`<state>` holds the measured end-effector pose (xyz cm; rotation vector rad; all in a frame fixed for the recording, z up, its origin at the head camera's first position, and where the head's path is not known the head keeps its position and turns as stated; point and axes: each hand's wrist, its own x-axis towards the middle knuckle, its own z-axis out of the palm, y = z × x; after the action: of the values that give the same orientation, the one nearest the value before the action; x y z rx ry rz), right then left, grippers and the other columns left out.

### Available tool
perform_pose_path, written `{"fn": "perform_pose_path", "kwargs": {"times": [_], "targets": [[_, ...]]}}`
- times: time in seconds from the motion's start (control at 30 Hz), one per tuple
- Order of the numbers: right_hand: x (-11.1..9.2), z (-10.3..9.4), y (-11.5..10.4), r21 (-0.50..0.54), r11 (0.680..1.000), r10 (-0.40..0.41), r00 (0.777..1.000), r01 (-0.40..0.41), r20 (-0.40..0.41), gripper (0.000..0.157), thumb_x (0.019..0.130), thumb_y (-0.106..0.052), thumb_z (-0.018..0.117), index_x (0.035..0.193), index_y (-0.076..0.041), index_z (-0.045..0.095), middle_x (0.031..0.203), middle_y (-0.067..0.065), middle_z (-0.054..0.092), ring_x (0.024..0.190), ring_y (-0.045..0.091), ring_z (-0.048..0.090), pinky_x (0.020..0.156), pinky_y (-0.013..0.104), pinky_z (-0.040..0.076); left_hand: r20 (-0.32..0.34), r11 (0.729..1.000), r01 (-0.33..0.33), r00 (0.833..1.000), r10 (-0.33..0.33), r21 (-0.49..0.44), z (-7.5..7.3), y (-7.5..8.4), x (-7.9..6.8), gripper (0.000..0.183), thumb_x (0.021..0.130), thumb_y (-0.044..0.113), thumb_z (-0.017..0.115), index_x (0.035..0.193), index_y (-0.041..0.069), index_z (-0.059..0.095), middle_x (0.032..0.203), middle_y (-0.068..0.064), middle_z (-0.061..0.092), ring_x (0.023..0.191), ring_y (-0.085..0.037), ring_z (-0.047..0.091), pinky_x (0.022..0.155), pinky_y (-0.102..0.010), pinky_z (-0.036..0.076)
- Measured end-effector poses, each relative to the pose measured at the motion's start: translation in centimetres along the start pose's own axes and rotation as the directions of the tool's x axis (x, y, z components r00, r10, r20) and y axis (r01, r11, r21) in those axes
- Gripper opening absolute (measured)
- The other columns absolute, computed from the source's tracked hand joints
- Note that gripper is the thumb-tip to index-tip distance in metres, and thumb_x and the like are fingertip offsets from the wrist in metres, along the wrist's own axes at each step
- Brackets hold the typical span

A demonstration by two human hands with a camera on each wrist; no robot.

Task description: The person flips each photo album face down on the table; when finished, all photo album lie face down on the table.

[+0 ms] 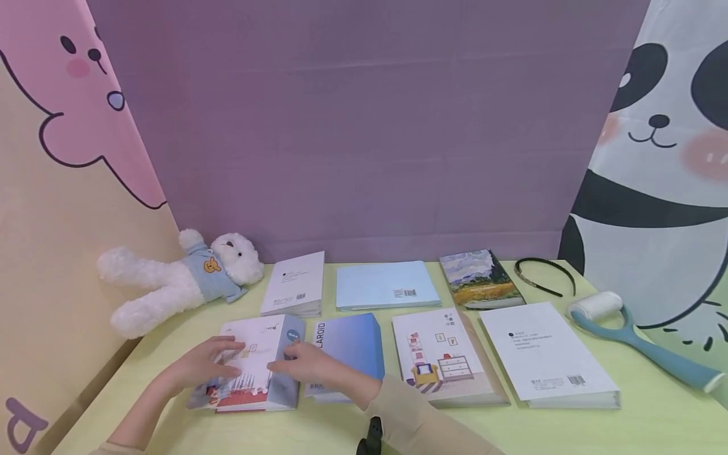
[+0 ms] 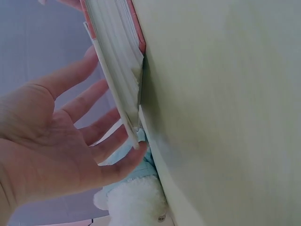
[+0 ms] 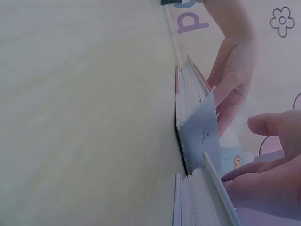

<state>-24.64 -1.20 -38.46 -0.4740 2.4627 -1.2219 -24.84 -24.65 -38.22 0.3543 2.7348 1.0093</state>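
Note:
A thick book (image 1: 263, 338) with an illustrated white and red cover and a grey-blue spine lies at the front left of the table. My left hand (image 1: 199, 365) is over its left side. In the left wrist view the fingers of that hand (image 2: 61, 141) are spread along the cover, fairly straight. My right hand (image 1: 315, 366) reaches over the blue book (image 1: 349, 347) to the spine side of the illustrated book. In the right wrist view, thumb and fingers of that hand (image 3: 277, 176) stand apart; whether the fingertips touch is unclear.
Right of the blue book lie a furniture-illustrated book (image 1: 438, 354) and a white book (image 1: 546, 354). Behind are a white book (image 1: 296, 281), light-blue book (image 1: 387, 284) and painting-covered book (image 1: 480, 278). A plush bear (image 1: 210, 272), headband (image 1: 537, 287) and lint roller (image 1: 643, 344) flank them.

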Motion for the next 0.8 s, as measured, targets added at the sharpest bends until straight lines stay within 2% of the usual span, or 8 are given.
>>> {"fn": "perform_pose_path", "kwargs": {"times": [0.07,0.2,0.6,0.8], "targets": [[0.04,0.06,-0.01,-0.001,1.0,0.016,1.0,-0.016,0.023,0.062,0.09,-0.041,0.058,0.136,0.0,0.047,0.152,0.017,0.029,0.141,0.03,0.024,0.111,0.046,0.031,0.003,0.999,-0.022,1.0,0.022,0.023,-0.02,0.04,0.07,0.06,0.082,0.026,0.072,0.131,-0.002,0.052,0.142,-0.032,0.032,0.13,-0.053,0.026,0.101,-0.064,0.03],[0.29,0.07,0.14,-0.016,1.0,0.015,0.998,-0.015,0.053,0.068,0.09,-0.041,0.058,0.141,0.0,0.039,0.154,0.017,0.023,0.143,0.029,0.02,0.113,0.046,0.027,0.01,0.998,-0.047,0.999,0.047,0.038,-0.18,0.06,0.21,0.06,0.081,0.024,0.072,0.13,-0.003,0.051,0.142,-0.034,0.031,0.129,-0.055,0.024,0.101,-0.065,0.028],[0.68,0.05,0.71,0.051,0.998,0.023,0.997,-0.027,0.072,0.074,0.09,-0.042,0.058,0.145,-0.001,0.032,0.155,0.013,0.02,0.144,0.028,0.017,0.115,0.047,0.022,0.013,0.996,-0.046,0.999,0.045,0.073,-0.19,-0.54,0.89,0.059,0.082,0.026,0.071,0.13,-0.002,0.053,0.142,-0.033,0.032,0.131,-0.054,0.023,0.103,-0.065,0.026],[0.3,-0.54,0.97,0.113,0.994,-0.008,0.999,0.004,0.031,0.069,0.089,-0.039,0.059,0.144,-0.004,0.036,0.149,0.013,0.036,0.138,0.03,0.033,0.11,0.049,0.031,0.004,0.995,-0.062,0.998,0.062,0.075,-0.18,-0.19,0.81,0.057,0.083,0.026,0.07,0.128,-0.005,0.053,0.141,-0.035,0.032,0.13,-0.054,0.024,0.104,-0.064,0.026]]}}
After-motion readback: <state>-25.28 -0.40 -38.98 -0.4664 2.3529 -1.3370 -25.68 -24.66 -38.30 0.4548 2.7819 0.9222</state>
